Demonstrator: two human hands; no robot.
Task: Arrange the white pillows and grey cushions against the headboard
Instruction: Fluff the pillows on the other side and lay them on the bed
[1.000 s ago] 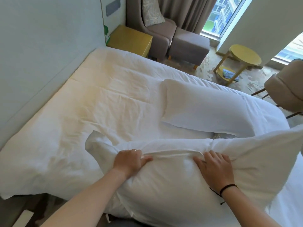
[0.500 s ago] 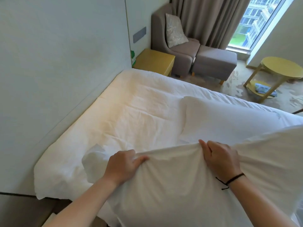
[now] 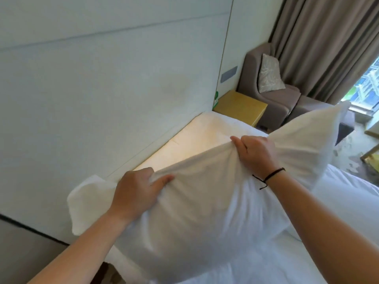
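A large white pillow (image 3: 205,212) is held up off the bed, tilted, its far corner raised toward the window. My left hand (image 3: 135,193) grips its top edge near the left corner. My right hand (image 3: 256,152) pinches the same top edge further right; a black cord is on that wrist. The pale padded headboard (image 3: 102,89) runs along the left, just beyond the pillow. The white bed (image 3: 205,132) lies beneath. A grey patterned cushion (image 3: 269,73) leans in the armchair at the back. The second white pillow is hidden behind the held one.
A yellow bedside cabinet (image 3: 240,105) stands at the bed's far corner by the headboard. Behind it are a grey armchair (image 3: 276,95) and footstool, brown curtains (image 3: 328,42) and a window. A yellow side table leg shows at the right edge.
Both hands have lifted the pillow off the bed and swung it up toward the headboard. The view has turned left, and the second pillow is now covered.
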